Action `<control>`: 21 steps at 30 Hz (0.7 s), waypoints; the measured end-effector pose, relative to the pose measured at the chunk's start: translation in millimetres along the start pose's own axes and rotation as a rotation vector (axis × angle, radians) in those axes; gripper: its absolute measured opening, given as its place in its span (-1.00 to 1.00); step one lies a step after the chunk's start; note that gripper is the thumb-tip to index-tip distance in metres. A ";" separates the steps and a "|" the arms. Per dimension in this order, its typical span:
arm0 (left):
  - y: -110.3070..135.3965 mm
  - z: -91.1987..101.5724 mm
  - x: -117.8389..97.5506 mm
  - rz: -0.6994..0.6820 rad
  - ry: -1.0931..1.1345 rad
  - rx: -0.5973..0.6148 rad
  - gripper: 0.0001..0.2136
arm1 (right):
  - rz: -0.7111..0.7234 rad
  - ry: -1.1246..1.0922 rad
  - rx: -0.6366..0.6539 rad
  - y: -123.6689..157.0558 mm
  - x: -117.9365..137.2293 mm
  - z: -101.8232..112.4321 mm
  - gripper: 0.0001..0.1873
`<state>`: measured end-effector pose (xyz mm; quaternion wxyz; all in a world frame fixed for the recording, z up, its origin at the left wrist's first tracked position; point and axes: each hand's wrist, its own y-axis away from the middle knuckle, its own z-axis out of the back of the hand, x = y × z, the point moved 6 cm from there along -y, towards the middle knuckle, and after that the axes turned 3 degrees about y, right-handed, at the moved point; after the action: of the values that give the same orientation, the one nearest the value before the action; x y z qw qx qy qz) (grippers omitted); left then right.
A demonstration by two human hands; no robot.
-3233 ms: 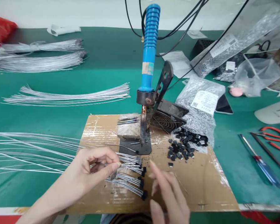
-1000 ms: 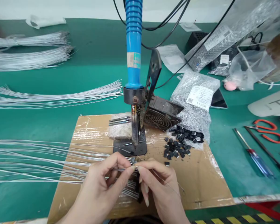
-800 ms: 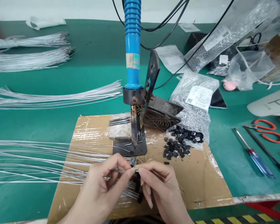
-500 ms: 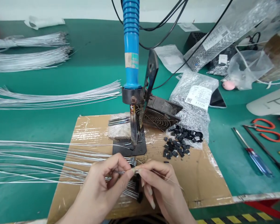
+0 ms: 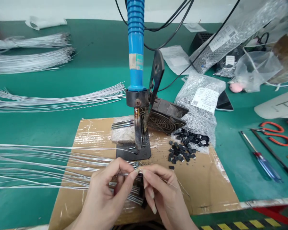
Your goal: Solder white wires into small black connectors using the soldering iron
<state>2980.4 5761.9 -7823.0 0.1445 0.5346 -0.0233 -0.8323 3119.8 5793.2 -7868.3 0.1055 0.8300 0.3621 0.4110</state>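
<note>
My left hand [image 5: 110,188] pinches a thin wire close to its end, thumb against forefinger. Fingertip to fingertip with it, my right hand [image 5: 162,188] is closed on the same wire, and fine loose strands [image 5: 180,187] trail out past its fingers. Below the hands, several white wires [image 5: 84,167] run in from the left to dark connectors [image 5: 141,191], partly hidden by my fingers. Just beyond stands a blue-handled soldering iron [image 5: 135,76], clamped tip down over a black base plate [image 5: 134,153]. One wire end rests on that plate near the tip.
Small black connector pieces [image 5: 184,147] lie right of the iron, before a plastic bag [image 5: 201,102]. A small fan [image 5: 168,118] stands behind the iron. Bundles of white wire [image 5: 62,99] lie left. A screwdriver [image 5: 264,163] and orange-handled scissors [image 5: 276,132] are at right.
My hands stay together at almost the same spot, still pinching the wire. The right fingers have shifted slightly, and the loose strands beyond them now point further downward.
</note>
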 end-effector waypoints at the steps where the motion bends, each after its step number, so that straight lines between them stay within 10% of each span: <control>1: 0.0 -0.3 0.2 -0.013 -0.007 -0.011 -0.78 | 0.000 -0.009 -0.005 -0.5 -1.9 0.2 -0.73; 21: -1.8 1.3 8.8 0.050 0.157 -0.062 -0.81 | 0.115 0.193 -0.140 4.4 8.8 0.0 -0.73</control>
<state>2975.4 5761.1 -7830.6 0.1831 0.5927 0.0005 -0.7844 3125.7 5796.2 -7860.9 0.1042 0.7965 0.2927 0.5188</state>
